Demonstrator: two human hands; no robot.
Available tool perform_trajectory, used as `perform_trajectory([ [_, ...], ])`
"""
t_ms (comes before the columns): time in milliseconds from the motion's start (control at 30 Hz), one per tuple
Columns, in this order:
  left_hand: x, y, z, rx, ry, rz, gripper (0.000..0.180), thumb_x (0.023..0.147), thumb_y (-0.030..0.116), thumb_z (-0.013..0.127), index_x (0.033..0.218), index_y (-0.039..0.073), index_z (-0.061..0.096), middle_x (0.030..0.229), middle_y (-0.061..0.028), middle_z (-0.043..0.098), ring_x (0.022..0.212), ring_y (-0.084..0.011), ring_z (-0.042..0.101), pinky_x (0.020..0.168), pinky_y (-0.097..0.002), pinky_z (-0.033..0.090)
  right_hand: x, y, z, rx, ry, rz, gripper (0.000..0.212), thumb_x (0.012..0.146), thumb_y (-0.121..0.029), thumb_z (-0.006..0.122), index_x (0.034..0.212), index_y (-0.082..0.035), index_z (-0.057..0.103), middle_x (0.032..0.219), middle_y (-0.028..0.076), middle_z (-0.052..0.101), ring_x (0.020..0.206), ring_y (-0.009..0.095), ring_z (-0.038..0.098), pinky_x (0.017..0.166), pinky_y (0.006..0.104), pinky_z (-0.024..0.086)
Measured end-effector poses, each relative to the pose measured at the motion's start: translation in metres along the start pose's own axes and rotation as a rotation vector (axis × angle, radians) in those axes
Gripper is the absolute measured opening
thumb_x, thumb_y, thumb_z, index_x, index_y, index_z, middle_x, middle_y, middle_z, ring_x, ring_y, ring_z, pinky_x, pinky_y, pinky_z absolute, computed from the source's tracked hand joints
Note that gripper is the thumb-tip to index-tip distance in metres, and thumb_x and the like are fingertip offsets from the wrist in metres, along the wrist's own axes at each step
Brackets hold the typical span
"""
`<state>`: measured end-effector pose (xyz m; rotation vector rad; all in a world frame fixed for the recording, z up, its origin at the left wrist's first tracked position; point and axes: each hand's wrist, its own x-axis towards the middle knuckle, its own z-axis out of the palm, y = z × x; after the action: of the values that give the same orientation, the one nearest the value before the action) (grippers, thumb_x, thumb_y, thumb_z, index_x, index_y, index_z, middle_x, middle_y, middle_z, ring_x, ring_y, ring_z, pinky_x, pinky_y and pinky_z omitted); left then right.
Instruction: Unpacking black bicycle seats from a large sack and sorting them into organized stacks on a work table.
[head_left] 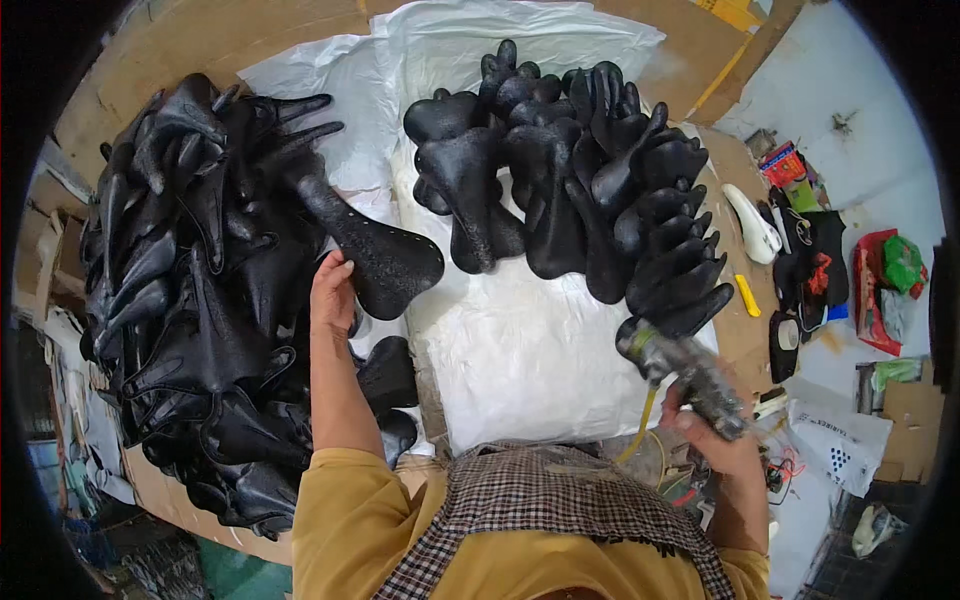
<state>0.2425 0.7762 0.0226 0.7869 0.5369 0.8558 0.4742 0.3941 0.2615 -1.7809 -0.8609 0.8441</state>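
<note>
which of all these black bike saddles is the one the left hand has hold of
The saddle lying between the two heaps, alone on the white sheet. The left hand grips its wide rear end; its narrow nose points up-left. The others sit stacked, untouched.

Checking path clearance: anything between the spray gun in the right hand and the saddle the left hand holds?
Nothing visible. Bare white sheet lies between the spray gun in the right hand and the black saddle gripped by the left hand. The sprayed saddle cluster sits farther back, off that line.

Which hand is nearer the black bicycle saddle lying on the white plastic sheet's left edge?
Left. The left hand grips that black bicycle saddle at its side; the right hand holds a grey spray gun far to the right.
</note>
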Motion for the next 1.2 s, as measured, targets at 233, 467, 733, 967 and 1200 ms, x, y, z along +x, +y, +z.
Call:
perform_trajectory([
  [233, 0.034, -0.031, -0.026, -0.289, 0.033, -0.026, 0.025, 0.078, 0.006, 0.056, 0.103, 0.006, 0.056, 0.098, -0.0057, 0.062, 0.089, -0.0176, 0.058, 0.081, -0.0319, 0.044, 0.004, -0.005, -0.014, 0.076, 0.004, -0.132, 0.062, 0.074, -0.017, 0.069, 0.124, 0.005, 0.040, 0.080, 0.009, 0.058, 0.069, 0.015, 0.057, 0.064, 0.0268, 0.046],
  [467, 0.097, -0.111, 0.062, -0.376, 0.092, -0.366, 0.023, 0.077, 0.004, 0.056, 0.100, 0.008, 0.056, 0.098, -0.0059, 0.059, 0.091, -0.0222, 0.054, 0.088, -0.0393, 0.039, -0.002, 0.025, -0.007, 0.026, -0.062, 0.147, 0.058, 0.074, -0.008, 0.068, 0.125, 0.003, 0.043, 0.087, 0.005, 0.060, 0.079, 0.009, 0.055, 0.072, 0.0233, 0.045],
  [733, 0.095, -0.110, 0.138, -0.116, 0.125, -0.187, 0.036, 0.074, -0.004, 0.052, 0.109, 0.006, 0.052, 0.108, -0.0080, 0.056, 0.100, -0.0249, 0.051, 0.092, -0.0373, 0.038, 0.006, 0.033, -0.007, 0.000, -0.072, 0.033, 0.061, 0.075, -0.008, 0.069, 0.128, 0.002, 0.039, 0.089, 0.004, 0.059, 0.080, 0.010, 0.056, 0.073, 0.0246, 0.045],
  [967, 0.116, -0.121, 0.133, -0.071, 0.258, -0.156, 0.038, 0.074, -0.005, 0.050, 0.111, 0.002, 0.050, 0.109, -0.0112, 0.056, 0.098, -0.0266, 0.053, 0.090, -0.0364, 0.040, 0.013, 0.033, 0.003, 0.049, -0.167, -0.003, 0.059, 0.076, -0.005, 0.067, 0.128, 0.001, 0.040, 0.091, 0.004, 0.057, 0.084, 0.010, 0.054, 0.075, 0.0245, 0.044],
  [1200, 0.137, -0.113, 0.159, 0.435, 0.299, -0.026, 0.032, 0.069, -0.003, 0.055, 0.101, -0.002, 0.053, 0.096, -0.0102, 0.057, 0.090, -0.0219, 0.053, 0.081, -0.0303, 0.041, 0.008, 0.045, 0.004, 0.013, -0.145, 0.025, 0.061, 0.077, -0.007, 0.068, 0.129, 0.001, 0.038, 0.092, 0.005, 0.058, 0.084, 0.011, 0.055, 0.076, 0.0257, 0.045],
])
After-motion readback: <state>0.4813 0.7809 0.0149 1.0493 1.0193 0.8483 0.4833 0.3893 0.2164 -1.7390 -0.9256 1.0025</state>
